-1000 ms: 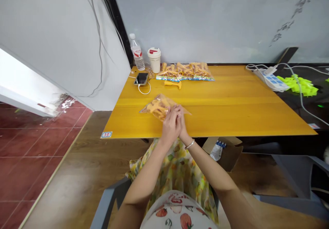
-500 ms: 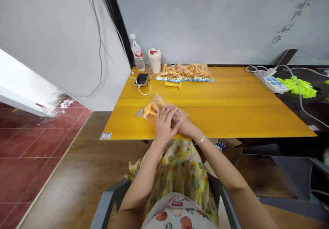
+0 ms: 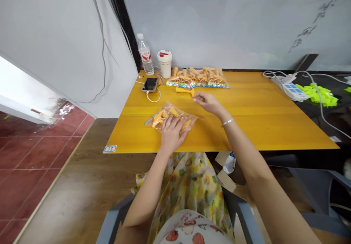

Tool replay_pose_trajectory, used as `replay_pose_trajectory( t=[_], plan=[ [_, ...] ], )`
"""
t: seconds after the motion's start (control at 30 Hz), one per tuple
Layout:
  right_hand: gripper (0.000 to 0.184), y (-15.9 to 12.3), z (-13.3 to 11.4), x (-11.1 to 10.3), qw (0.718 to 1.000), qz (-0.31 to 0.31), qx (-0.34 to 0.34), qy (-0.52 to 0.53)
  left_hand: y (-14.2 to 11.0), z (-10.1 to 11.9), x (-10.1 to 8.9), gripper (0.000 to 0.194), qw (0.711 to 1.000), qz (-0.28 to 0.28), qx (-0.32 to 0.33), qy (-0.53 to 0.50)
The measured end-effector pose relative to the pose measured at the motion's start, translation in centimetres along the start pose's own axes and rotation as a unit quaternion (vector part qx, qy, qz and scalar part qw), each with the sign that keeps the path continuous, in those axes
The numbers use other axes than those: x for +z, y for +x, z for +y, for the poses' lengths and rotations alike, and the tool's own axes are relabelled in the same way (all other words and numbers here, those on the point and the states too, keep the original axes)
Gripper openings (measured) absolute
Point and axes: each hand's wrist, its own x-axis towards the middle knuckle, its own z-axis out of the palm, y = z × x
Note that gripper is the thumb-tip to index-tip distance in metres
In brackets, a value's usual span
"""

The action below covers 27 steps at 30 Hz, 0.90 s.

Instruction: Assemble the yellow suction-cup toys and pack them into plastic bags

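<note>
My left hand [image 3: 172,133] lies palm down on a clear plastic bag [image 3: 170,117] of orange plastic pieces, its fingers pressing the bag to the yellow wooden table [image 3: 246,105]. My right hand [image 3: 207,103] is stretched forward above the tabletop, holding nothing. Its fingertips stop just short of a loose orange plastic piece [image 3: 184,90]. Behind that piece lies a larger flat row of bagged orange pieces [image 3: 199,77], against the wall.
A black smartphone [image 3: 150,84] on a white cable, a water bottle [image 3: 145,56] and a white lidded cup [image 3: 165,64] stand at the table's back left. A power strip [image 3: 292,91] and bright green pieces [image 3: 318,96] lie at the right. A cardboard box [image 3: 226,169] sits below the front edge.
My right hand has left the bag and moved forward and right across the table. My left hand stays on the bag, which has shifted only slightly.
</note>
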Motion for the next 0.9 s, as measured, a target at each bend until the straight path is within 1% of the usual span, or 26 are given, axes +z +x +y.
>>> replay_pose_trajectory(
  t=[0.13,0.23,0.3,0.37,0.4,0.47,0.5,0.57,0.67,0.73,0.8,0.87,0.9],
  plan=[
    [0.049,6.0,-0.4,3.8,0.995,-0.007,-0.003,-0.104,0.2,0.0,-0.2,0.039,1.000,-0.006,0.008,0.008],
    [0.059,9.0,-1.1,5.9,0.979,-0.021,0.003,-0.201,0.5,0.3,-0.6,0.040,0.999,-0.030,0.003,0.020],
    [0.061,10.3,-1.5,6.8,0.966,-0.041,0.005,-0.256,0.8,0.6,-1.0,0.042,0.998,-0.052,-0.003,0.037],
    [0.056,10.9,-1.6,7.3,0.951,-0.068,0.004,-0.303,1.1,1.0,-1.5,0.044,0.995,-0.083,-0.007,0.055],
    [0.052,10.9,-1.5,7.4,0.944,-0.075,0.000,-0.321,1.4,1.2,-1.7,0.046,0.993,-0.098,-0.009,0.063],
    [0.049,10.7,-1.2,7.2,0.937,-0.068,-0.011,-0.343,1.8,1.5,-1.9,0.047,0.989,-0.126,-0.014,0.079],
    [0.048,10.3,-0.9,6.8,0.937,-0.053,-0.015,-0.346,2.0,1.7,-2.0,0.046,0.987,-0.137,-0.016,0.086],
    [0.049,9.1,-0.2,5.6,0.944,0.001,-0.015,-0.330,2.4,1.8,-2.1,0.043,0.983,-0.155,-0.020,0.096],
    [0.052,5.7,1.4,3.5,0.961,0.127,-0.006,-0.246,2.8,2.1,-2.0,0.040,0.979,-0.170,-0.027,0.105],
    [0.052,2.4,2.4,2.3,0.968,0.192,-0.017,-0.159,3.0,2.2,-1.9,0.038,0.979,-0.172,-0.035,0.107],
    [0.049,-1.6,3.3,1.7,0.969,0.240,-0.025,-0.058,3.0,2.4,-1.8,0.037,0.979,-0.172,-0.047,0.100],
    [0.046,-5.9,3.6,1.7,0.956,0.289,-0.006,0.041,3.0,2.4,-1.7,0.038,0.982,-0.161,-0.061,0.082],
    [0.044,-7.9,3.5,1.9,0.942,0.322,0.008,0.092,3.0,2.4,-1.6,0.040,0.984,-0.152,-0.070,0.068]
  ],
)
